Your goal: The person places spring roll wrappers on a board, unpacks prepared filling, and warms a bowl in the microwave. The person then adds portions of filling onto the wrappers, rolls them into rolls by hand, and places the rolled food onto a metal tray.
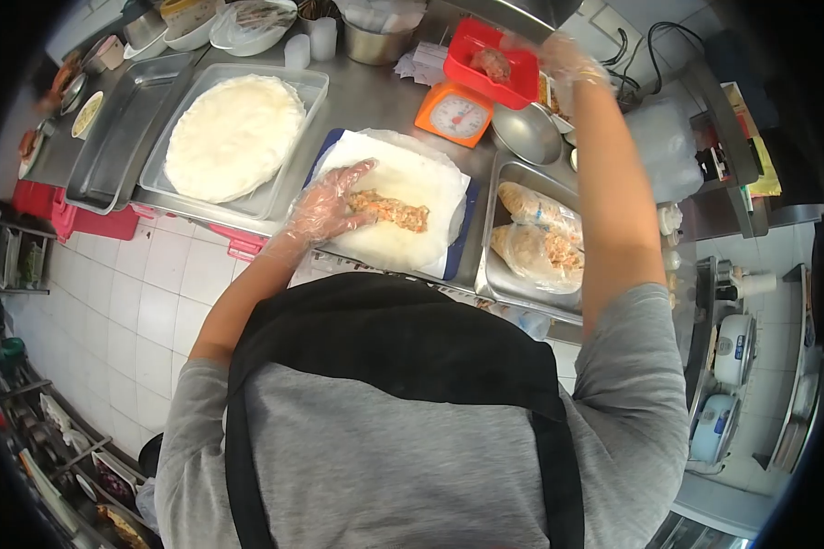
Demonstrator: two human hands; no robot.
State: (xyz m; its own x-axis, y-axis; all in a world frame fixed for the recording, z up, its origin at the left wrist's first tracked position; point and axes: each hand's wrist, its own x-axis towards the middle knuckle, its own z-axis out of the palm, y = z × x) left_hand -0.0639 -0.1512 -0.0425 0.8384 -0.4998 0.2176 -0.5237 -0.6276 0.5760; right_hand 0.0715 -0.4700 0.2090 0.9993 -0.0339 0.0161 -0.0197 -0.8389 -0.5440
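Observation:
My left hand (pixel 325 207), in a clear plastic glove, rests with fingers spread at the left end of a strip of orange-pink filling (pixel 401 213). The filling lies on a thin white wrapper sheet (pixel 375 156), which sits over a blue board (pixel 468 220). My right hand (pixel 569 60), also gloved, reaches to the far right, beside a red tray (pixel 463 38) holding a lump of minced meat (pixel 492 64). Its fingers are blurred, so their grip cannot be made out. The tray sits atop an orange dial scale (pixel 457 115).
To the left, a clear tray (pixel 317 87) carries a stack of round white sheets (pixel 233 137), with a metal tray (pixel 124 137) beyond it. At right, another metal tray (pixel 491 284) holds bagged filling (pixel 545 247). A metal bowl (pixel 527 135) stands by the scale.

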